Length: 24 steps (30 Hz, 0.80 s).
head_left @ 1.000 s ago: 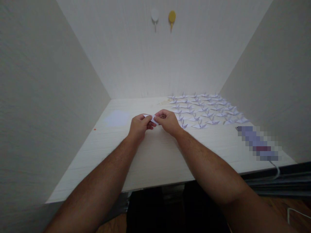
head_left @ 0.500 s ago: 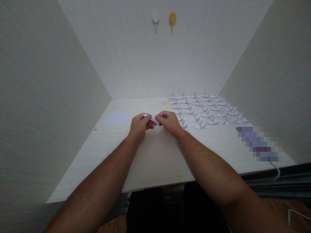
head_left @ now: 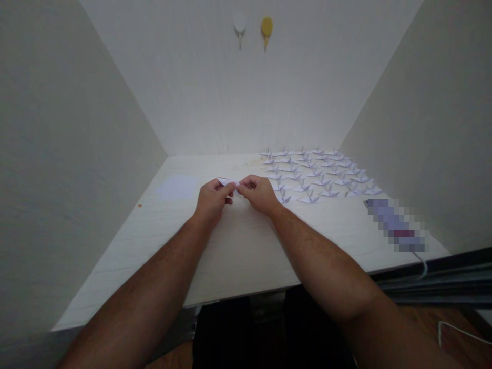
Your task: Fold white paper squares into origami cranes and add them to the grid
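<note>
A small piece of folded white paper (head_left: 223, 181) is pinched above the middle of the white table (head_left: 246, 256). My left hand (head_left: 214, 197) grips it from the left, thumb on top, with a pointed end sticking out past the fingers. The fingertips of my right hand (head_left: 258, 192) close on its right end, close beside the left thumb. Most of the paper is hidden by the fingers, so its exact shape cannot be made out. Just right of my right hand stand rows of several white paper cranes (head_left: 310, 197).
A pale white patch, perhaps paper (head_left: 177, 187), lies at the left. A blurred-out flat device (head_left: 395, 225) with a cable (head_left: 423, 266) lies near the right edge. White (head_left: 240, 23) and yellow (head_left: 266, 25) hooks hang on the back wall. Walls rise on both sides.
The view has shifted slightly. My hands have drawn closer together on the paper, and its visible part now shows more on the left, above my left fingers.
</note>
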Motion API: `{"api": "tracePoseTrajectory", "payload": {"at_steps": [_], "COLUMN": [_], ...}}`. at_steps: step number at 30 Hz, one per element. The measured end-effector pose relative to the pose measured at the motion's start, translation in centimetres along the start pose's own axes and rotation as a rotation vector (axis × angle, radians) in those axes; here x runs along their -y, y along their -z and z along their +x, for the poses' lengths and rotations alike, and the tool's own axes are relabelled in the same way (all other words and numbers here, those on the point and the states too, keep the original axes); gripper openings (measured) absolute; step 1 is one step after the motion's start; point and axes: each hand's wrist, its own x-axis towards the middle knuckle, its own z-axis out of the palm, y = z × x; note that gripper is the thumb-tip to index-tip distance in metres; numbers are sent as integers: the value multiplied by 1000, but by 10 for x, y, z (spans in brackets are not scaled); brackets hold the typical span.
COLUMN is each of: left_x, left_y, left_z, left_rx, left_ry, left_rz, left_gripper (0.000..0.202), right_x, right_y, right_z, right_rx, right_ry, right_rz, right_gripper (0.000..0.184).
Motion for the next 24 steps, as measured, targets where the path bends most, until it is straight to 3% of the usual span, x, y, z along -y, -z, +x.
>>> {"api": "tracePoseTrajectory", "payload": {"at_steps": [8, 24], "left_x": [6, 1], "left_y": [2, 1], "left_z": [3, 1], "left_rx": [-18, 32], "left_ry": [-28, 10], "left_rz": [79, -72], "left_gripper": [22, 17], "right_x": [1, -1], "right_y": [-1, -5], "right_z": [-2, -3], "right_rx": [-29, -43], "right_ry": [2, 13], "right_rz": [-81, -40], "right_gripper": [16, 16]}}
